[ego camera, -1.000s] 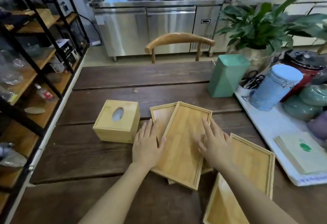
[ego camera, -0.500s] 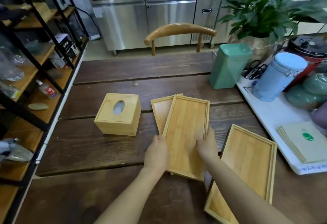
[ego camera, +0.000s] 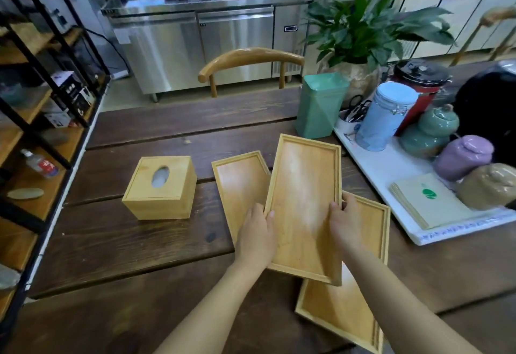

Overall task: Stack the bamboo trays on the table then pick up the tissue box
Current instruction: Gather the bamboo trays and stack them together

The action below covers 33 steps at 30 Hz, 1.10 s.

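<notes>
Three bamboo trays lie on the dark wooden table (ego camera: 156, 244). The top tray (ego camera: 304, 202) is held up off the others, my left hand (ego camera: 257, 237) gripping its left long edge and my right hand (ego camera: 344, 221) its right long edge. It overlaps a second tray (ego camera: 238, 186) flat on the table to its left and a third tray (ego camera: 349, 297) lying to the right and nearer me. The bamboo tissue box (ego camera: 160, 187), cube-shaped with an oval slot on top, stands alone left of the trays.
A green bin (ego camera: 319, 106) stands behind the trays. A white tray (ego camera: 391, 174) on the right carries jars, a blue canister and napkins. A chair back (ego camera: 251, 58) sits at the far edge, a potted plant (ego camera: 371, 26) behind the bin, and shelving (ego camera: 36, 119) on the left.
My hands went from flat on the top tray to gripping its long edges. The tray has come up and shifted right, uncovering more of the left tray and overlapping the right one.
</notes>
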{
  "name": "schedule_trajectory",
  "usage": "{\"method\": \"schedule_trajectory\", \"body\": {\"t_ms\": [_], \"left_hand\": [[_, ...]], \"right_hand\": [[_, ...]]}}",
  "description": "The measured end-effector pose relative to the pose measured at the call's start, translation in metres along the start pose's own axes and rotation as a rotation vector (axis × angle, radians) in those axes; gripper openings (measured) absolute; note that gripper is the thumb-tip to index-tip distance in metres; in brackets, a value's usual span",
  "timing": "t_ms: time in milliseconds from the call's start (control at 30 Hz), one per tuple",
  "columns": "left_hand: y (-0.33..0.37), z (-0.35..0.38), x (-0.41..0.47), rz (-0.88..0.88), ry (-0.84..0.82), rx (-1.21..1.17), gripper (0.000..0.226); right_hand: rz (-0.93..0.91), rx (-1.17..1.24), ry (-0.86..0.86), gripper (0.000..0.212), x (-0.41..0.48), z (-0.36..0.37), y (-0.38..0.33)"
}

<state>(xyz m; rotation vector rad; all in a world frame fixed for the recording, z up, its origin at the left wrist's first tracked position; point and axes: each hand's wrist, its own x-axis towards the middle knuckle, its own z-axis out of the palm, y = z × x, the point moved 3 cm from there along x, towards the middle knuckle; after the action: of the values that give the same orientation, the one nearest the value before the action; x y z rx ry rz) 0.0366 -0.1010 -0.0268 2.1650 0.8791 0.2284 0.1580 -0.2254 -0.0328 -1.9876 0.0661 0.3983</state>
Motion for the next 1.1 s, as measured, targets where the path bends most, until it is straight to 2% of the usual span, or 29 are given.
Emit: {"method": "schedule_trajectory", "body": {"t_ms": [200, 367, 467, 567, 700, 767, 900, 1100], "left_hand": [[0.019, 0.047, -0.022, 0.058, -0.160, -0.004, 0.027], [0.022, 0.079, -0.038, 0.150, -0.259, 0.013, 0.023], [0.017, 0.088, -0.046, 0.156, -0.300, 0.010, 0.029], [0.011, 0.093, -0.049, 0.154, -0.308, 0.018, 0.039], [0.003, 0.097, -0.047, 0.151, -0.298, 0.058, 0.040], [-0.002, 0.099, -0.045, 0.149, -0.290, 0.081, 0.044], [-0.004, 0.099, -0.044, 0.109, -0.274, 0.029, 0.048], [0.002, 0.092, -0.047, 0.092, -0.271, -0.069, 0.035]], "right_hand": [[0.142, 0.076, 0.092, 0.042, -0.013, -0.055, 0.037], [0.169, 0.074, 0.170, 0.031, -0.028, -0.082, 0.060], [0.186, 0.062, 0.185, 0.027, -0.035, -0.085, 0.070], [0.183, 0.033, 0.217, 0.026, -0.039, -0.083, 0.081], [0.188, -0.060, 0.244, 0.030, -0.031, -0.077, 0.099], [0.178, -0.071, 0.220, 0.032, -0.027, -0.077, 0.102], [0.094, -0.093, 0.159, 0.023, -0.028, -0.081, 0.094], [0.052, -0.094, 0.156, 0.021, -0.032, -0.084, 0.090]]}}
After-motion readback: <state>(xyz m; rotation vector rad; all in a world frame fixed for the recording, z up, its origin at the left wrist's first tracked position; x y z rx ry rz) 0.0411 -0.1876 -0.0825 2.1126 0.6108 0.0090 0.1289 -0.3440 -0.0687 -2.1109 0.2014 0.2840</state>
